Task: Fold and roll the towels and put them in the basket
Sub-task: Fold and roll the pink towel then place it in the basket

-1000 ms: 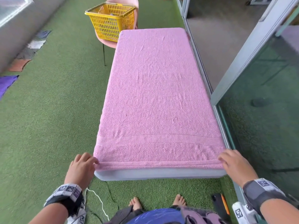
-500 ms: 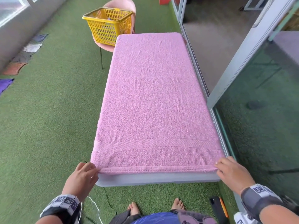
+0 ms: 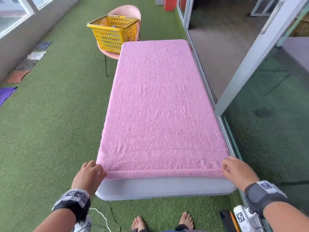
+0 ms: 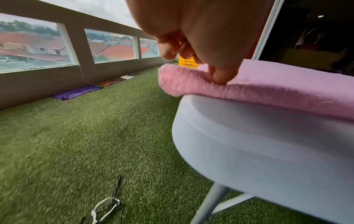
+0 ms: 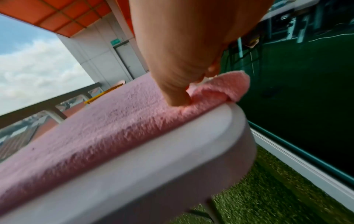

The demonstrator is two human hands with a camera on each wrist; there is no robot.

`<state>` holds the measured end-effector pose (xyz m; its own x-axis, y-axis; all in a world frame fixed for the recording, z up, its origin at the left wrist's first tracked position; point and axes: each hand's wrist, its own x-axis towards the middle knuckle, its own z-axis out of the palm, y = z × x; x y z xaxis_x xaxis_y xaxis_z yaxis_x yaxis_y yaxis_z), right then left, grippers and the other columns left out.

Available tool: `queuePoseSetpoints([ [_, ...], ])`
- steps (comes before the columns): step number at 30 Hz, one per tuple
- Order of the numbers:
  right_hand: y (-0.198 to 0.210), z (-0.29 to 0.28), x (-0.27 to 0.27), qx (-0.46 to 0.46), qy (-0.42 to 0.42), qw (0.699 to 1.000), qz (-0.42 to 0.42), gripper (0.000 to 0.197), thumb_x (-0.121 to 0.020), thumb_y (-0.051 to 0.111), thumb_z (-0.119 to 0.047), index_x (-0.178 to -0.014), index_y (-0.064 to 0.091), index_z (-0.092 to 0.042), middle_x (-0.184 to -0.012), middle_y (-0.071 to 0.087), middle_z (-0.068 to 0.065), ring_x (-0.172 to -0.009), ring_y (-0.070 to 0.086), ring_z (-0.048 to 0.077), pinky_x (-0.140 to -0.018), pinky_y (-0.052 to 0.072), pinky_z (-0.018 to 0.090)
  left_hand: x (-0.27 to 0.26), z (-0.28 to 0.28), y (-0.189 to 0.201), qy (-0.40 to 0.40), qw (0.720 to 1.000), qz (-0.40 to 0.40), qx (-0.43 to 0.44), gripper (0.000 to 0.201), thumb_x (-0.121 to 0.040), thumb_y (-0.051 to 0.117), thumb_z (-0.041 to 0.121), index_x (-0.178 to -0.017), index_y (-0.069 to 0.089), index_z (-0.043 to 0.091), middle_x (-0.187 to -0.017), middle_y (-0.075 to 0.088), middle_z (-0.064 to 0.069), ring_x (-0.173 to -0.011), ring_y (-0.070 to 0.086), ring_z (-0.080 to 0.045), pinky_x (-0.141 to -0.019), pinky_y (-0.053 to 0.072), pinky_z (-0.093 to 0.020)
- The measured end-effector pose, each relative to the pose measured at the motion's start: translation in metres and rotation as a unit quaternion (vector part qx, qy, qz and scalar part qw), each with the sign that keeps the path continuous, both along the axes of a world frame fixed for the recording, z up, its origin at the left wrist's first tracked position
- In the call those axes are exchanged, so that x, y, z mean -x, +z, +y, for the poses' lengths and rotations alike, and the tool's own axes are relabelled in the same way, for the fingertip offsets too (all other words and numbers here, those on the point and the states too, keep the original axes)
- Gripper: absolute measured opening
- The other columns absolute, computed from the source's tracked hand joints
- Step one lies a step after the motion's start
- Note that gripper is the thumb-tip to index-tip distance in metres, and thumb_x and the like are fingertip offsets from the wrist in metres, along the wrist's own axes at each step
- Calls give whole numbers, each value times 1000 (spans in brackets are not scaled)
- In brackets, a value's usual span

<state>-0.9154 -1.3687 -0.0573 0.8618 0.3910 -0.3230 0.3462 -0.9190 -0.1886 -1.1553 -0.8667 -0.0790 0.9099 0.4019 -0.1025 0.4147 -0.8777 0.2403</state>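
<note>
A large pink towel (image 3: 158,106) lies flat along a long white table (image 3: 167,188). Its near edge is turned over into a thin roll. My left hand (image 3: 91,173) pinches the near left corner of that roll (image 4: 184,80), thumb pressed on top. At the near right corner (image 5: 220,91), my right hand (image 3: 237,171) pinches the towel in the same way. A yellow basket (image 3: 113,34) stands on a pink chair (image 3: 128,13) at the table's far left end, with something grey inside.
Green artificial turf (image 3: 50,131) covers the floor. Several small cloths, one purple (image 3: 6,94), lie along the left wall. A glass sliding door and its frame (image 3: 250,67) run close along the table's right side. A white cable (image 3: 100,216) and my bare feet are below the table.
The towel's near edge has been pushed forward off the table's front lip and turned into a thin roll. Both hands moved forward with it, leaving bare table at the front.
</note>
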Motion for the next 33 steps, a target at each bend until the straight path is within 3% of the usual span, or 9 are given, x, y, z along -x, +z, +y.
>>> queuePoseSetpoints([
  [4,-16,-8,13,-3,37,999,-37,19,-93,62,-11,-82,59,-26,-89,53,-15,-82,54,7,-73,50,27,4,-12,1,6,998,-54,24,11,-81,75,6,-83,68,14,-84,54,7,-65,50,-8,-59,39,-18],
  [9,-23,-16,28,34,60,996,-59,33,-86,66,-17,-118,66,-23,-117,60,-13,-116,52,13,-103,45,35,26,-16,-12,-63,997,-41,20,36,-72,79,3,-103,71,18,-104,60,11,-93,53,-10,-70,59,-31],
  [12,-23,-16,28,50,70,995,-57,28,-81,68,-23,-108,64,-30,-109,59,-17,-110,54,11,-97,47,34,29,-15,-10,-81,996,-33,8,45,-68,86,14,-110,70,19,-106,62,12,-95,50,-8,-70,57,-27],
  [15,-13,-8,22,34,72,995,-54,22,-79,69,-20,-80,51,-33,-86,51,-19,-89,49,9,-76,44,25,23,-10,-9,-100,994,-35,-20,35,-63,90,12,-93,74,20,-91,64,12,-82,51,-10,-67,55,-27],
  [18,-3,-3,22,61,91,993,-35,13,-91,56,-26,-79,52,-28,-83,47,-14,-91,41,7,-80,42,25,19,-8,-6,-98,995,-23,-27,25,-64,90,16,-81,72,22,-82,60,12,-76,45,-8,-64,51,-25],
  [22,4,-4,19,46,67,997,1,34,-97,44,-31,-65,49,-24,-79,48,-7,-87,43,4,-80,43,24,23,-11,-3,-81,996,-6,-36,18,-70,86,24,-74,68,27,-79,53,16,-75,44,-5,-60,41,-22],
  [27,12,7,1,53,14,998,35,44,-94,51,-28,-53,39,-16,-71,43,-8,-52,42,6,-53,33,24,10,-2,-4,-48,998,-13,-35,15,-84,74,25,-71,66,23,-78,51,14,-74,46,-8,-61,43,-24],
  [30,10,12,-8,55,6,998,31,37,-93,55,-30,-58,52,-18,-79,51,-9,-61,55,6,-62,47,27,-4,2,-2,-29,999,-1,-21,15,-86,73,26,-73,69,20,-78,51,12,-73,48,-8,-62,40,-20],
  [33,6,14,-6,42,19,999,16,23,-95,57,-27,-73,59,-29,-88,54,-13,-74,57,3,-71,47,25,-12,-2,0,-17,1000,7,8,14,-82,78,21,-71,70,17,-74,51,12,-55,47,1,-53,28,-10],
])
